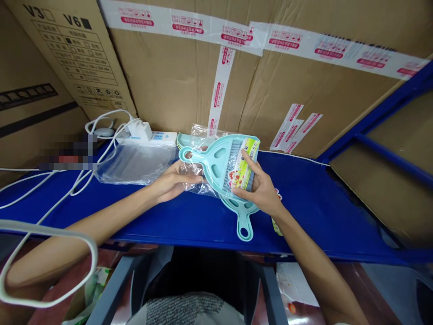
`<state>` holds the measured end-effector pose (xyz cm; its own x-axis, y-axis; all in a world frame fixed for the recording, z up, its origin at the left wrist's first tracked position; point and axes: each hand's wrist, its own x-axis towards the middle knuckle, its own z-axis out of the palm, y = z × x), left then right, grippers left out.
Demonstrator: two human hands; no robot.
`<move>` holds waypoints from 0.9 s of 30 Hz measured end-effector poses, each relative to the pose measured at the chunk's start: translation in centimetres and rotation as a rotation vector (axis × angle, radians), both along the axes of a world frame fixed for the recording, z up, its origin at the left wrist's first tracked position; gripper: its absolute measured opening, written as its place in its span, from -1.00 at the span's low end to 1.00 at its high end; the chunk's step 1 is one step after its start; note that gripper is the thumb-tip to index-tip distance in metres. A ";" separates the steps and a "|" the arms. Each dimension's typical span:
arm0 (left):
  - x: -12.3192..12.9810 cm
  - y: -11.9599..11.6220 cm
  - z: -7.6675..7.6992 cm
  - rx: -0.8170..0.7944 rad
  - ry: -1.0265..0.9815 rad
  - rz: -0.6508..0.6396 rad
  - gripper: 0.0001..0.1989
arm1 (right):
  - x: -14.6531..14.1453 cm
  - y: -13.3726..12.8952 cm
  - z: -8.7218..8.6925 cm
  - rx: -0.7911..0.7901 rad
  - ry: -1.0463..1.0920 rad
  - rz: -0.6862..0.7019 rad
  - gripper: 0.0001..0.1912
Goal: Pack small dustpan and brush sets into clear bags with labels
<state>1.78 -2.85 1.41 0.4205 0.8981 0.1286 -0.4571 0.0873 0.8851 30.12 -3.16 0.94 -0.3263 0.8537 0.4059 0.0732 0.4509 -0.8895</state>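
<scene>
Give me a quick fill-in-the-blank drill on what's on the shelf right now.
1. The right hand grips the brush by its ____ end.
2. The left hand pinches a clear plastic ____.
3. The shelf surface is coloured ____.
4. The white charger is plugged into a power ____.

Missing words: bristle; bag; blue; strip

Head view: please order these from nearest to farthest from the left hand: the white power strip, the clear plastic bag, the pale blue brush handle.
From the left hand:
1. Clear plastic bag, in its fingers.
2. Pale blue brush handle, just above the fingertips.
3. White power strip, behind, against the cardboard boxes.
</scene>
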 end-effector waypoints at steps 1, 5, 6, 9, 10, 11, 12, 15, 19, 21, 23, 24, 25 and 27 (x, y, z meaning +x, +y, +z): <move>0.0 0.1 -0.1 0.013 0.007 -0.015 -0.45 | 0.0 0.0 0.0 -0.007 0.006 0.015 0.22; -0.3 0.5 -0.7 0.026 0.012 -0.028 -0.60 | 0.3 0.0 0.0 -0.102 0.083 0.108 0.07; -0.4 0.6 -0.8 0.017 0.015 -0.017 -0.62 | 0.4 0.0 0.0 -0.125 0.106 0.126 0.00; -0.8 0.8 -0.7 -0.003 0.012 -0.010 -0.60 | 0.5 -0.1 0.0 -0.164 0.157 0.144 -0.10; -1.0 0.9 -0.5 -0.001 -0.002 -0.025 -0.57 | 0.6 -0.1 0.0 -0.183 0.165 0.146 -0.08; -1.1 1.0 -0.3 0.007 -0.023 -0.044 -0.51 | 0.6 -0.1 0.0 -0.206 0.172 0.148 -0.06; -1.3 1.2 0.0 0.018 -0.047 -0.059 -0.45 | 0.6 -0.1 -0.1 -0.227 0.176 0.149 -0.03; -2.1 2.0 0.8 0.036 -0.083 -0.036 -0.33 | 0.5 -0.1 -0.1 -0.238 0.181 0.140 0.02; -3.0 2.5 1.3 0.003 -0.003 0.026 -0.35 | 0.3 -0.2 -0.1 -0.216 0.137 0.146 0.06; -3.0 2.3 1.4 -0.002 0.027 0.019 -0.35 | 0.4 -0.2 -0.1 -0.207 0.093 0.152 0.08; -2.8 2.2 1.3 -0.003 0.030 -0.001 -0.33 | 0.5 -0.2 -0.1 -0.198 0.049 0.149 0.09; -2.7 2.2 1.2 -0.008 0.029 -0.009 -0.34 | 0.5 -0.2 -0.1 -0.195 0.033 0.145 0.09; -2.6 2.3 1.0 -0.018 0.033 -0.008 -0.37 | 0.5 -0.2 -0.1 -0.189 0.025 0.137 0.09; -2.6 2.7 0.5 -0.040 0.060 0.024 -0.53 | 0.4 -0.2 0.0 -0.172 0.035 0.119 0.09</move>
<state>-0.85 -0.18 1.94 0.4050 0.9118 0.0674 -0.4060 0.1133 0.9068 30.53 -3.35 0.91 -0.4171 0.8677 0.2703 -0.0033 0.2959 -0.9552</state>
